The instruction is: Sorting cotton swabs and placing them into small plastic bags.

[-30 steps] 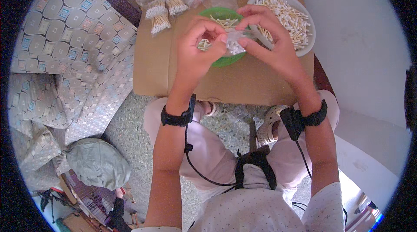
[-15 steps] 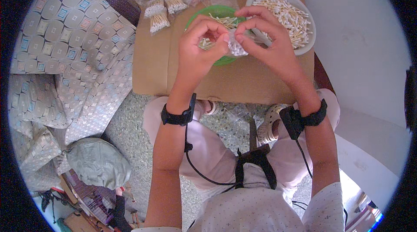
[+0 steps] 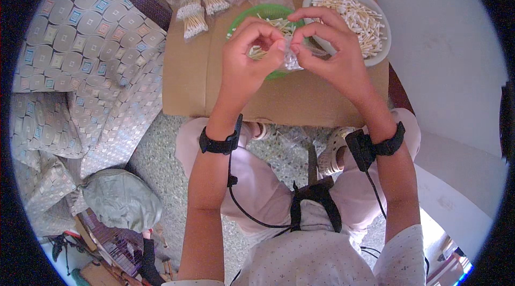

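Left hand (image 3: 248, 53) and right hand (image 3: 331, 50): fingers pinched shut on a small clear bag (image 3: 293, 58), contents largely hidden; green bowl (image 3: 252, 13) beneath.

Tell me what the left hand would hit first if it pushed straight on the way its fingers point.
Probably the right hand: the left hand has its fingertips turned toward it, already pinching the small clear bag of cotton swabs between them.

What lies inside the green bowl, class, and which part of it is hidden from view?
Inside the green bowl lie a few cotton swabs. The left hand and the small clear bag it holds with the right hand cover the bowl's near half.
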A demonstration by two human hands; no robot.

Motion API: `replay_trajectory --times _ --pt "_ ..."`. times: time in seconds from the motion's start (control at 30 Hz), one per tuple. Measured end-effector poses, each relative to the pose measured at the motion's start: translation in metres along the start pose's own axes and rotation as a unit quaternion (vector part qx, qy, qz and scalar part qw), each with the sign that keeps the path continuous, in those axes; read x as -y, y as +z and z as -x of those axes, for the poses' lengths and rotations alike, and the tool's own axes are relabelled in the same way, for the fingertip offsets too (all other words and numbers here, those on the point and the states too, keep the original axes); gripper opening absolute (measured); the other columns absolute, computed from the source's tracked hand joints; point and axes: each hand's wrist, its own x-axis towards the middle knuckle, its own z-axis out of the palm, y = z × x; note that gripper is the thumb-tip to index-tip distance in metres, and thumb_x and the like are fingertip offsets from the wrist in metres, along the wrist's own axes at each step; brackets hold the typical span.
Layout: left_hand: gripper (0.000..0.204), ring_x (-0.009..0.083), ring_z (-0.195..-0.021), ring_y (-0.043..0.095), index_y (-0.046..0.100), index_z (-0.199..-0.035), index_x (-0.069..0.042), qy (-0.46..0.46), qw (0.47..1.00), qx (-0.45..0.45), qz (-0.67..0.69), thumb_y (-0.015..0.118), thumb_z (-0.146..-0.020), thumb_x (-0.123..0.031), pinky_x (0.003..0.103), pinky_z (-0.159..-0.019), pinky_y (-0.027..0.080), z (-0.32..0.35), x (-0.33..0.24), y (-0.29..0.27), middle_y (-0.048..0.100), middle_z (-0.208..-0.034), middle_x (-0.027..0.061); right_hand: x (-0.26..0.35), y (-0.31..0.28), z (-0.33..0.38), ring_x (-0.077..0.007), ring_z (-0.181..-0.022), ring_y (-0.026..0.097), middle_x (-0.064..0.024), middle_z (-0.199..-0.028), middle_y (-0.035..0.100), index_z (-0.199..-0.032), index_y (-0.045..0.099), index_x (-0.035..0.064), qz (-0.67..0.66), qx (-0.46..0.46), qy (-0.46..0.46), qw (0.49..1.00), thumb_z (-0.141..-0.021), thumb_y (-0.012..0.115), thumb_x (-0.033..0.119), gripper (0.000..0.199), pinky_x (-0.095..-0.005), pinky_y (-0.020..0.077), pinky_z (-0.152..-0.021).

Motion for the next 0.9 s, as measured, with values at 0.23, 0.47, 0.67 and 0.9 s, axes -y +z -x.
replay_trajectory --times 0.23,0.47,0.67,0.9 --pt "0.012 0.0091 -0.072 0.051 0.061 -0.085 -0.002 -0.001 1.000 0.017 -0.025 0.067 -0.076 -0.007 0.022 -0.064 0.041 -0.004 -0.008 0.000 0.055 -0.083 0.0028 -0.002 0.004 0.001 -0.0257 -0.098 0.055 -0.0047 -0.102 0.061 -0.079 0.061 0.0086 -0.030 -0.029 0.013 0.999 -0.066 0.067 0.011 0.015 -0.0360 0.0402 -0.089" --pt "0.011 0.0079 -0.066 0.051 0.064 -0.086 -0.002 0.024 0.998 0.043 -0.040 0.067 -0.077 -0.007 0.021 -0.060 0.042 -0.005 -0.005 -0.004 0.058 -0.083 0.0032 0.001 0.002 0.000 -0.0255 -0.097 0.055 -0.0052 -0.101 0.061 -0.079 0.060 0.0078 -0.024 -0.034 0.013 0.999 -0.065 0.067 0.011 0.015 -0.0360 0.0405 -0.088" --pt "0.010 0.0077 -0.067 0.052 0.064 -0.086 -0.002 0.025 0.999 0.030 -0.033 0.066 -0.077 -0.006 0.021 -0.059 0.042 -0.005 -0.006 -0.001 0.058 -0.083 0.0030 0.001 0.001 0.000 -0.0255 -0.097 0.055 -0.0050 -0.100 0.061 -0.079 0.060 0.0079 -0.019 -0.026 0.012 0.999 -0.066 0.067 0.011 0.015 -0.0363 0.0401 -0.088" --pt "0.010 0.0075 -0.068 0.053 0.063 -0.087 -0.002 0.018 0.999 0.028 -0.021 0.065 -0.077 -0.004 0.020 -0.060 0.042 -0.004 -0.005 0.001 0.058 -0.082 0.0027 -0.001 0.001 0.000 -0.0259 -0.095 0.055 -0.0051 -0.099 0.061 -0.079 0.060 0.0080 -0.017 -0.028 0.002 0.999 -0.066 0.067 0.010 0.015 -0.0361 0.0409 -0.087"
